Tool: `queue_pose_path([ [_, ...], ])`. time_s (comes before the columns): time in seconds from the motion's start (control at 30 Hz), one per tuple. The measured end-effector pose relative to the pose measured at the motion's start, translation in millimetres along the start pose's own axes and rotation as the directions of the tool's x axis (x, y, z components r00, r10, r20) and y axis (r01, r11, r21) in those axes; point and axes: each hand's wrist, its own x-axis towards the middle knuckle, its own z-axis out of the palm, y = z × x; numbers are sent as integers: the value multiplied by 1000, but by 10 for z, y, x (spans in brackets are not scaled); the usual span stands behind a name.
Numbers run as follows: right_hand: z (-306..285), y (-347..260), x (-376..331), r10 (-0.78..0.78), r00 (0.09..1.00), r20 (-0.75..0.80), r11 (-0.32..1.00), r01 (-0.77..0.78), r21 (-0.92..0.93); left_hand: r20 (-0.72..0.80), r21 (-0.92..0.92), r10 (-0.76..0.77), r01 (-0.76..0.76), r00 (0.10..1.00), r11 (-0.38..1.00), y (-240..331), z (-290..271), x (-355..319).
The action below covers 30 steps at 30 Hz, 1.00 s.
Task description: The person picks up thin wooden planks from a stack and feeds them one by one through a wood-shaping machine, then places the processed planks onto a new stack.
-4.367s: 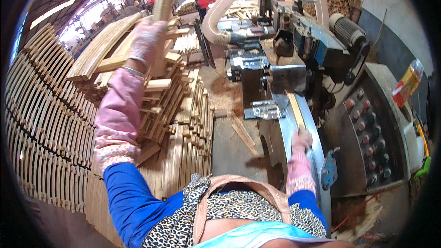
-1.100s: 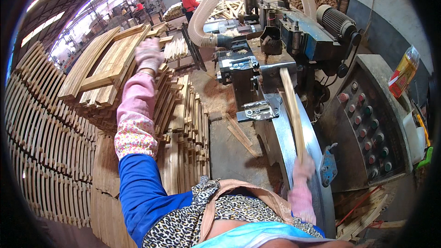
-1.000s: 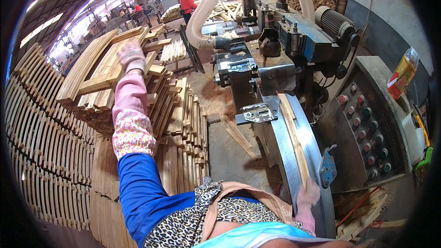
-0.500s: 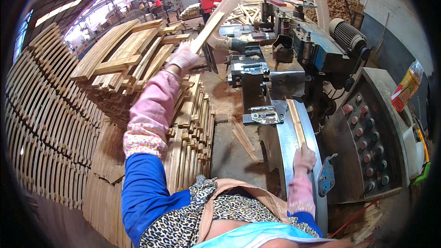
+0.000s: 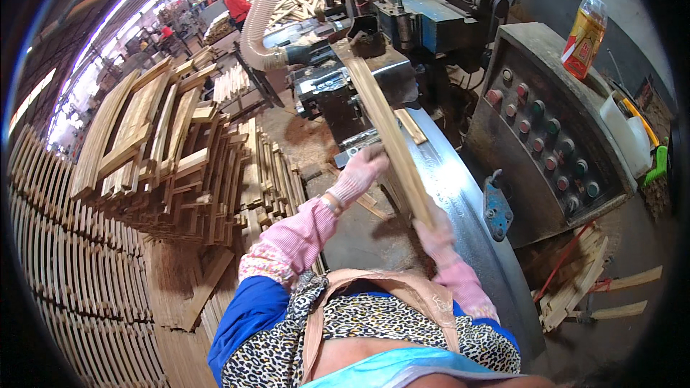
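A long wooden strip (image 5: 392, 133) slants above the metal machine bed (image 5: 467, 194), its far end near the machine head. My left hand (image 5: 361, 174), in a pale pink glove, is closed on the strip's left edge about midway. At the strip's near end is my right hand (image 5: 434, 236), also gloved and somewhat blurred, its fingers closed round the wood. A second wooden strip (image 5: 411, 126) lies on the bed, running in under the machine head (image 5: 392, 82); part of it is hidden.
Stacked wooden strips (image 5: 136, 136) stand to my left, beside a tall pile of curved slats (image 5: 79, 259). A control panel (image 5: 539, 129) with several buttons is on the right, a bottle (image 5: 583, 39) on top. A ribbed hose (image 5: 262, 21) hangs ahead. Far off stands a person in red (image 5: 236, 3).
My left hand has brought a strip from above the stack over to the bed. My right hand has left the strip on the bed, which sits farther in, and now holds the new strip's near end.
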Motion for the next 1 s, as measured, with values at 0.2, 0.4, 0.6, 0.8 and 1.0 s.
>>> queue_pose_path([
  [0.2,-973,1166,-1120,87,993,-78,722,-116,-682,-93,365,-169,192,981,911,-804,-594,-495],
  [0.4,-349,1596,-47,-321,891,-323,740,23,-673,-134,509,-151,199,979,837,-498,-1087,-571],
  [0.6,293,1083,1760,-85,929,-359,804,-149,-576,-256,929,291,151,922,339,451,-1929,4],
  [0.8,290,1105,1347,-77,970,-231,802,-77,-593,-474,836,530,548,704,19,1388,-3390,33],
  [1.0,-532,1236,-738,-131,977,-171,783,-4,-622,-814,232,550,973,187,12,1152,-5294,-506],
])
